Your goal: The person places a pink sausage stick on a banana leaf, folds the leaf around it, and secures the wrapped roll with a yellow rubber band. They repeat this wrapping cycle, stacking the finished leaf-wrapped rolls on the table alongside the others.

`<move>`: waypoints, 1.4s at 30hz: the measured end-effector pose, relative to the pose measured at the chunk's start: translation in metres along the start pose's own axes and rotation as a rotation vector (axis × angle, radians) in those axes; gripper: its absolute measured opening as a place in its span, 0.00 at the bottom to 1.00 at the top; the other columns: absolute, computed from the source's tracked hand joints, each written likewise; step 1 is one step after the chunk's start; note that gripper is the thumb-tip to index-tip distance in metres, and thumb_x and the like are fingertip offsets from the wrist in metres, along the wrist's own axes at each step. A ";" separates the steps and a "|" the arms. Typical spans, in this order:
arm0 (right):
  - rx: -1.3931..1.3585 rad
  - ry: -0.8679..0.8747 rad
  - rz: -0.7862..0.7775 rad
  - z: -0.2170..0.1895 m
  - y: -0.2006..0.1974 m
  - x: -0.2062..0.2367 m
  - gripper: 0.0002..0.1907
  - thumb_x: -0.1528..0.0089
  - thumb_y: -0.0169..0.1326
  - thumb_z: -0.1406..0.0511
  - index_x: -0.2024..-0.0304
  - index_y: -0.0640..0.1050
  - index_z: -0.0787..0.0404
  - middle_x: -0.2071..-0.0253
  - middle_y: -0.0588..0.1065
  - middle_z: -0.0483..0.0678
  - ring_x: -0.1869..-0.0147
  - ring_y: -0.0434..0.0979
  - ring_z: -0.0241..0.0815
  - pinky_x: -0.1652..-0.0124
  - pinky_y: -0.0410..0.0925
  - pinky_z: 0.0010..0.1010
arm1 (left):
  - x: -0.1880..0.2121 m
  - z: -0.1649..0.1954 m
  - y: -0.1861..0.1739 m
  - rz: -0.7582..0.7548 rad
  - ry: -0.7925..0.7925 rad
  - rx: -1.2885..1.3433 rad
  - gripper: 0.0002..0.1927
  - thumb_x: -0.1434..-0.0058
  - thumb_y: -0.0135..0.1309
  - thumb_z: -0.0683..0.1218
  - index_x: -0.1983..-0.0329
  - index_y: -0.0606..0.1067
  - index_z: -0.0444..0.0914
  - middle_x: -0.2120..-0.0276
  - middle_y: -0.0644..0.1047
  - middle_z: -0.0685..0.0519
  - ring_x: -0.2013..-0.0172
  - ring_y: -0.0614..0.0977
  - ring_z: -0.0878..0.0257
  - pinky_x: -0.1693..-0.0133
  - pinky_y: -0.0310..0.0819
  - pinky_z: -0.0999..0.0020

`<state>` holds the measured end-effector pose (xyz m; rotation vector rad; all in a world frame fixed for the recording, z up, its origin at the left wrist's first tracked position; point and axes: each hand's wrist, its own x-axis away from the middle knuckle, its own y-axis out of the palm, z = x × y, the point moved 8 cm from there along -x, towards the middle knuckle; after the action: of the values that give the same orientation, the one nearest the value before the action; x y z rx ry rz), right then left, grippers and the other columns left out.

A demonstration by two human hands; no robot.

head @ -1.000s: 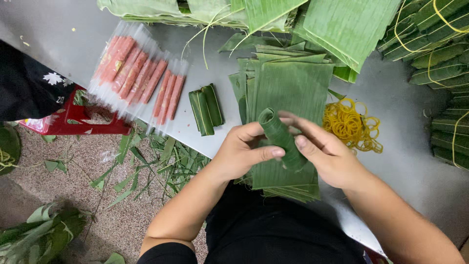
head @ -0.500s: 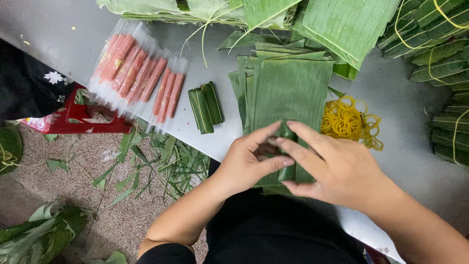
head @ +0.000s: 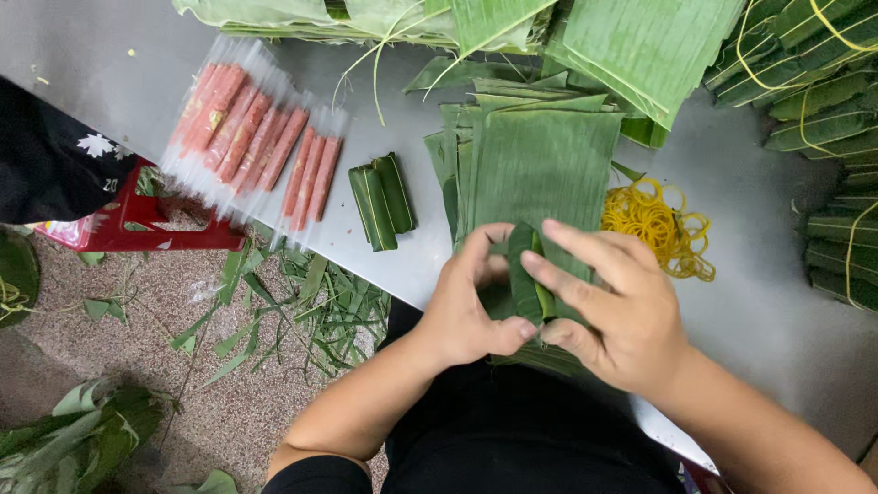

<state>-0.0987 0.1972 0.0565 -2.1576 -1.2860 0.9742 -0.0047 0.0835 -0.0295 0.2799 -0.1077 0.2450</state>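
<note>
A leaf roll [head: 526, 284] is pinched upright between the left hand [head: 471, 306] and right hand [head: 615, 311], above the leaf stack [head: 540, 165] at the tabletop's [head: 366, 247] near edge.

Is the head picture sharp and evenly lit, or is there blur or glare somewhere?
Head view: soft, even light; both hands, left hand and right hand, and the folded leaf look sharp; faint sheen on the plastic sausage packs; only weak shadows on the grey table.
</note>
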 end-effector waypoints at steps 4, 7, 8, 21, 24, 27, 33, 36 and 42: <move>-0.011 -0.207 0.039 -0.014 0.005 -0.003 0.24 0.35 0.54 0.57 0.47 0.75 0.72 0.44 0.75 0.61 0.40 0.77 0.62 0.40 0.69 0.49 | 0.003 -0.019 0.008 -0.048 -0.135 0.148 0.41 0.42 0.66 0.50 0.30 0.61 0.32 0.53 0.80 0.49 0.51 0.81 0.65 0.46 0.77 0.68; -0.126 -0.219 0.063 -0.016 0.006 -0.003 0.18 0.36 0.56 0.62 0.50 0.76 0.69 0.47 0.76 0.57 0.41 0.77 0.59 0.38 0.69 0.51 | 0.001 -0.030 0.016 -0.149 -0.199 0.308 0.42 0.42 0.68 0.50 0.30 0.61 0.32 0.49 0.78 0.50 0.48 0.80 0.65 0.43 0.77 0.67; -0.184 -0.213 0.076 -0.017 0.006 -0.002 0.15 0.36 0.56 0.64 0.51 0.76 0.67 0.48 0.76 0.55 0.41 0.77 0.57 0.37 0.69 0.51 | -0.001 -0.033 0.019 -0.202 -0.212 0.403 0.43 0.42 0.70 0.51 0.30 0.61 0.33 0.48 0.77 0.50 0.47 0.80 0.65 0.42 0.76 0.68; 0.064 -0.319 0.119 -0.027 -0.007 -0.006 0.13 0.35 0.60 0.55 0.52 0.81 0.52 0.48 0.78 0.46 0.37 0.72 0.53 0.33 0.59 0.53 | 0.012 -0.031 0.042 -0.407 -0.351 0.647 0.40 0.38 0.69 0.57 0.35 0.64 0.29 0.61 0.77 0.51 0.60 0.81 0.63 0.51 0.79 0.67; -0.038 -0.189 0.071 -0.013 -0.002 0.001 0.18 0.34 0.56 0.52 0.48 0.79 0.54 0.45 0.77 0.51 0.34 0.72 0.57 0.34 0.61 0.50 | 0.005 -0.014 0.023 -0.229 -0.310 0.280 0.41 0.44 0.63 0.52 0.30 0.60 0.34 0.63 0.77 0.51 0.64 0.79 0.62 0.63 0.73 0.67; -0.207 0.149 0.048 0.026 -0.002 0.018 0.23 0.35 0.52 0.51 0.45 0.77 0.58 0.45 0.76 0.55 0.38 0.74 0.53 0.40 0.67 0.41 | 0.005 0.037 0.011 -0.139 0.090 -0.419 0.50 0.55 0.64 0.53 0.31 0.54 0.34 0.62 0.81 0.51 0.58 0.84 0.58 0.50 0.78 0.59; -1.131 0.801 -0.065 0.082 0.063 0.074 0.18 0.33 0.57 0.61 0.47 0.79 0.68 0.51 0.79 0.55 0.45 0.77 0.45 0.45 0.70 0.36 | 0.014 0.059 0.042 -0.394 0.469 -1.061 0.54 0.54 0.69 0.55 0.27 0.57 0.35 0.66 0.80 0.51 0.60 0.82 0.54 0.28 0.55 0.40; -1.471 0.880 0.016 0.084 0.076 0.086 0.17 0.33 0.56 0.64 0.46 0.75 0.68 0.48 0.78 0.56 0.42 0.77 0.47 0.42 0.69 0.40 | 0.017 0.052 0.043 -0.351 0.505 -1.254 0.57 0.51 0.69 0.55 0.22 0.56 0.36 0.62 0.81 0.56 0.54 0.82 0.58 0.25 0.55 0.40; -1.177 0.778 0.068 0.077 0.060 0.075 0.13 0.30 0.51 0.64 0.51 0.76 0.70 0.44 0.79 0.58 0.39 0.78 0.48 0.37 0.68 0.41 | 0.013 0.042 0.045 -0.305 0.469 -1.019 0.61 0.57 0.70 0.60 0.25 0.55 0.32 0.58 0.80 0.51 0.47 0.80 0.52 0.30 0.48 0.32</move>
<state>-0.0994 0.2371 -0.0603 -2.8669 -1.4794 -0.8568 -0.0069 0.1161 0.0237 -0.7720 0.2757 -0.0707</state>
